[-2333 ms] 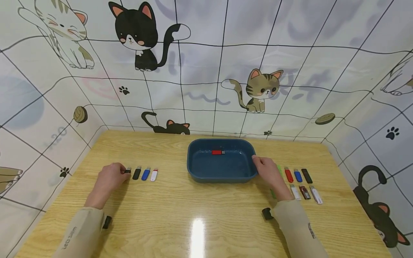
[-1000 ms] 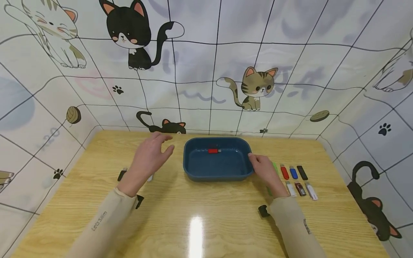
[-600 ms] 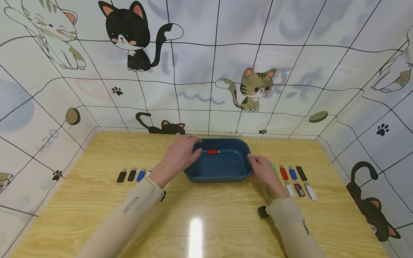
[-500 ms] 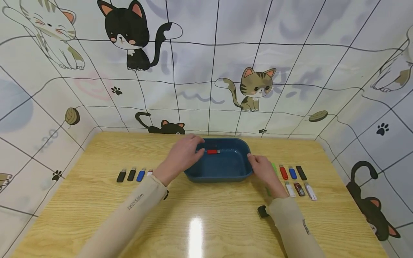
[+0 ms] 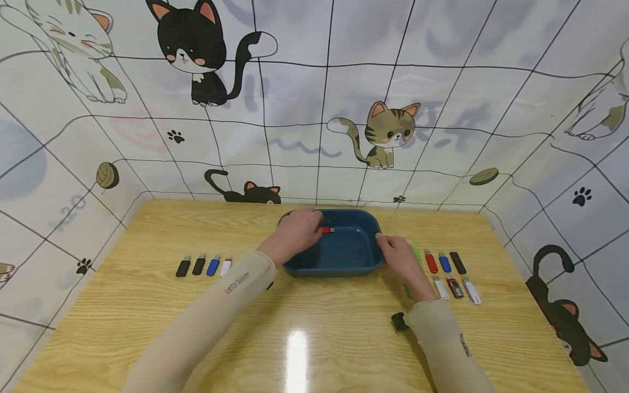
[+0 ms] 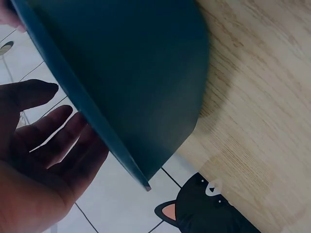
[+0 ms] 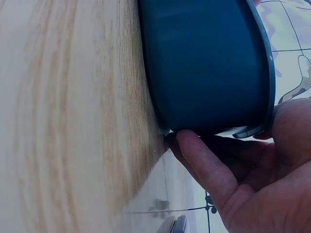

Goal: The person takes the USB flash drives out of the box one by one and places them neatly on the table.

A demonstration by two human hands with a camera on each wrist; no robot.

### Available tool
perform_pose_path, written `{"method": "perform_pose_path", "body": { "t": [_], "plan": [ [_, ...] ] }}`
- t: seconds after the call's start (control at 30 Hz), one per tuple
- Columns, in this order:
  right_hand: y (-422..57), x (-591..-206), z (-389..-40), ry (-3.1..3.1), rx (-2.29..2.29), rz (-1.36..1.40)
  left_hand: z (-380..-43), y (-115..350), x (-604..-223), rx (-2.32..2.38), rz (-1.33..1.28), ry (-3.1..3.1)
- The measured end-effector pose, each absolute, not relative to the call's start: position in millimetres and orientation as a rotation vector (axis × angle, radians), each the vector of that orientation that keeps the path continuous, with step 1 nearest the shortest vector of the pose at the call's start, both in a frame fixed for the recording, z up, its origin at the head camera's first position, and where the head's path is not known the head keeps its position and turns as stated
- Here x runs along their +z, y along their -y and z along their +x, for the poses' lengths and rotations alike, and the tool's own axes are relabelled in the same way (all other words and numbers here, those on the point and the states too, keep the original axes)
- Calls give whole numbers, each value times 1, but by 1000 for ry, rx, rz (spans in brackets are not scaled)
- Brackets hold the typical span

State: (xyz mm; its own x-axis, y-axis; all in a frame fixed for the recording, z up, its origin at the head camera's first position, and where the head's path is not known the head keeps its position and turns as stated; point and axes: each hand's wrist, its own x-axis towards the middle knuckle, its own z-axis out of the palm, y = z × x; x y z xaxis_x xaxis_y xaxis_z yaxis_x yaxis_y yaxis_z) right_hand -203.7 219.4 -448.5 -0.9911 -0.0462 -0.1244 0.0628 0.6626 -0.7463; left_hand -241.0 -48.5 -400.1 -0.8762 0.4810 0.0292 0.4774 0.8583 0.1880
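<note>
A dark blue plastic tray (image 5: 344, 262) stands at the table's back middle. Inside lies a red USB stick (image 5: 326, 230), its left part hidden by my left hand (image 5: 296, 232). That hand reaches over the tray's left side. In the left wrist view its thumb and loosely bent fingers (image 6: 73, 158) stand apart beside the tray's rim (image 6: 85, 104), with nothing seen between them. My right hand (image 5: 399, 256) grips the tray's right end, thumb at the rim. The right wrist view has its fingers (image 7: 204, 158) under the tray wall (image 7: 209, 63).
Left of the tray, black (image 5: 183, 266), blue (image 5: 213, 266) and white (image 5: 226, 266) USB sticks lie in a row. Several more lie on the right, among them a red one (image 5: 431, 262), a white one (image 5: 472, 291) and a green one (image 5: 417, 254) partly behind my right hand.
My left hand has left the leftmost black USB stick, which lies on the table, and moved right over the tray toward the red stick. My right hand keeps its grip on the tray.
</note>
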Motion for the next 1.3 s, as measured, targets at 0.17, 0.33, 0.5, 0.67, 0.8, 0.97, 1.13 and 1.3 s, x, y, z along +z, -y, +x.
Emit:
{"method": "perform_pose_path", "body": {
  "t": [0.17, 0.33, 0.5, 0.67, 0.8, 0.97, 1.13, 1.3],
  "plan": [
    [-219, -449, -204, -2740, -1244, 11, -246, 44, -401, 248, 775, -2955],
    [-220, -450, -205, -2749, -1233, 17, -250, 38, -406, 160, 816, -2909],
    [-220, -449, -205, -2756, -1224, 12, -253, 35, -410, 97, 871, -2868],
    [-220, -449, -206, -2760, -1214, 6, -257, 33, -415, 106, 847, -2839],
    [-219, -448, -206, -2752, -1220, 11, -258, 29, -418, 101, 807, -2827],
    [-219, -448, -206, -2752, -1219, 24, -258, 24, -424, 78, 792, -2836],
    [-218, -448, -205, -2749, -1216, 34, -258, 18, -428, 38, 798, -2844],
    [-218, -448, -205, -2757, -1223, 21, -258, 12, -430, -95, 813, -2839]
  ]
}}
